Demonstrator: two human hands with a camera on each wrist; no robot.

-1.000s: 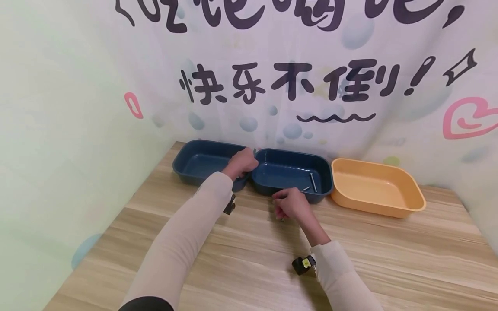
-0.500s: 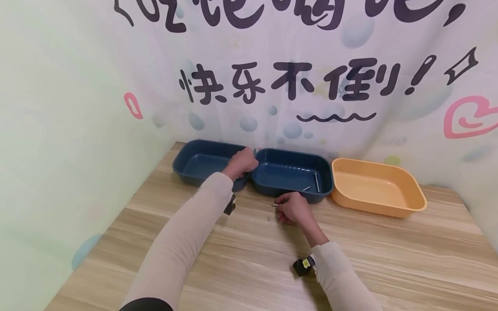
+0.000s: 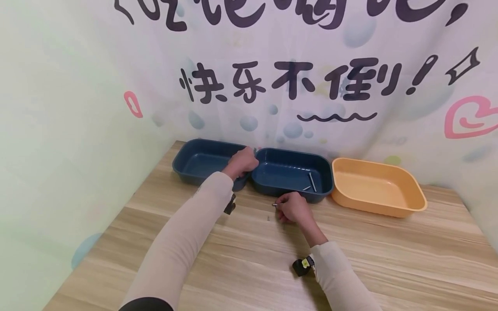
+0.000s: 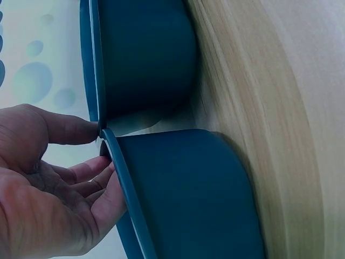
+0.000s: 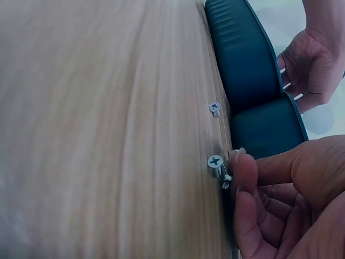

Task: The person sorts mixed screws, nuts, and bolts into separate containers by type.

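My left hand (image 3: 243, 162) curls over the rims where the left blue tray (image 3: 194, 162) and the middle blue tray (image 3: 285, 172) meet; its thumb and fingers (image 4: 91, 170) close on that junction. My right hand (image 3: 288, 206) hovers just above the table in front of the middle tray and pinches a small silver screw (image 5: 218, 164) between thumb and fingertips, head pointing left. A second small screw (image 5: 214, 108) lies loose on the wood (image 3: 268, 218). Two longer bolts (image 3: 312, 181) lie inside the middle tray.
An orange tray (image 3: 412, 190) stands right of the blue ones, all against the printed backdrop (image 3: 292, 82). A wall closes the left side. Wooden tabletop (image 3: 389, 259) stretches toward me.
My right hand rose from the table with the screw pinched and shifted slightly toward the middle tray, then held still. The left hand stayed on the rims.
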